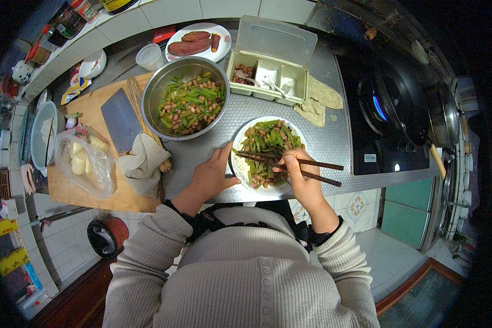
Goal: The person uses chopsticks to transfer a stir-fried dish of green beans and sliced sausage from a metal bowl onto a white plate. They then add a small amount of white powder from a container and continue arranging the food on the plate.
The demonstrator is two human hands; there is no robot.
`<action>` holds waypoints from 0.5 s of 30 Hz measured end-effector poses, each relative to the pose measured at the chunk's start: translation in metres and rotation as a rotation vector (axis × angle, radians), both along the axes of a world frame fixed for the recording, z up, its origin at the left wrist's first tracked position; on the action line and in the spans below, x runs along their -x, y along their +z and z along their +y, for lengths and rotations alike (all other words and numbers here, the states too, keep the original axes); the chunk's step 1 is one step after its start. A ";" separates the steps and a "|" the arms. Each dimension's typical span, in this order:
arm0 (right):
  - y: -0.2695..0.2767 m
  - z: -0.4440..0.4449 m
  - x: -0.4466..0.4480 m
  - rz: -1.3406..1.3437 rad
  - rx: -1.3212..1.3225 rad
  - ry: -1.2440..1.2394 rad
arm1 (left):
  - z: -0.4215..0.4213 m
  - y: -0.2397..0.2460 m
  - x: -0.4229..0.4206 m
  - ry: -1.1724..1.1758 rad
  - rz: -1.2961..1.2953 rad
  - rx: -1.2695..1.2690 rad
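A white plate [240, 141] of chopped green stalks and peanuts [266, 139] lies on the metal counter before me. My right hand [301, 174] grips a pair of dark chopsticks [322, 164], whose tips reach over the food to the plate's left side. At the plate's left rim rests my left hand [211, 176], thumb and fingers apart. Behind and left of the plate stands a steel bowl [147, 108] with more of the same food. A seasoning box [266, 92] with its lid raised holds small spoons and seasonings.
To the left, a wooden board [141, 201] bears a cleaver [121, 117], a cloth [143, 164] and a plastic bag [102, 180] of pale pieces. A plate of sweet potatoes [188, 47] stands at the back. Right, a wok [406, 102] sits by a blue flame on the hob [369, 164].
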State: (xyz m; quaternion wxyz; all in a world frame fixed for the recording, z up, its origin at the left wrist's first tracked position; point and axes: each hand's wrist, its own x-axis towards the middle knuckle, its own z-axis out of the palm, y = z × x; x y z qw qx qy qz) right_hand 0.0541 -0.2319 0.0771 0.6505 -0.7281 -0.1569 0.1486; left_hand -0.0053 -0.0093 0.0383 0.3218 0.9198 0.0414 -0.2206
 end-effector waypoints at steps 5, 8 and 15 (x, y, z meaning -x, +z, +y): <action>0.000 0.000 -0.001 -0.344 0.266 0.016 | 0.000 0.002 0.000 0.010 0.026 0.014; -0.001 -0.001 -0.001 -0.234 0.215 -0.007 | 0.000 0.002 0.000 0.018 0.040 0.022; 0.006 -0.015 -0.003 -0.269 0.200 0.166 | 0.000 0.002 -0.001 0.011 0.023 0.015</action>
